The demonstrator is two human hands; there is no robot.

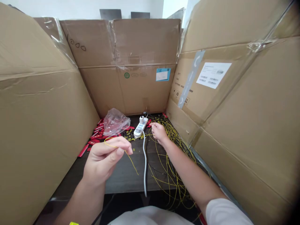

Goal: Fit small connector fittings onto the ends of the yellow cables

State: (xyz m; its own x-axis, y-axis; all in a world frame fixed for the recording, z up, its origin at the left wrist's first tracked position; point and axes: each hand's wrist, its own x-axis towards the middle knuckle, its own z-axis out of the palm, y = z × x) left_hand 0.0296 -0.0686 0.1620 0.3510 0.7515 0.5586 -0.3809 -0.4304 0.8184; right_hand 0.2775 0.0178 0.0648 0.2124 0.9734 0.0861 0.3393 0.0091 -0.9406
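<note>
My left hand (105,157) is raised above the near part of the table, thumb and fingers pinched on a thin yellow wire (133,164). One end of that wire hangs down to the right, and a loop of it bends over the fingers. Farther off, my right hand (159,132) reaches to the right side of a white power strip (140,127), its fingers closed. What those fingers grip, if anything, is too small to make out. Beside and beneath my right forearm spreads a tangle of yellow wires (175,140).
Red packets (96,136) lie at the left under a clear plastic bag (116,122). Small yellow and black pieces (129,135) are scattered near the strip. A white cord (144,162) runs to the table's front edge. Tall cardboard walls (140,90) enclose the dark table (124,178).
</note>
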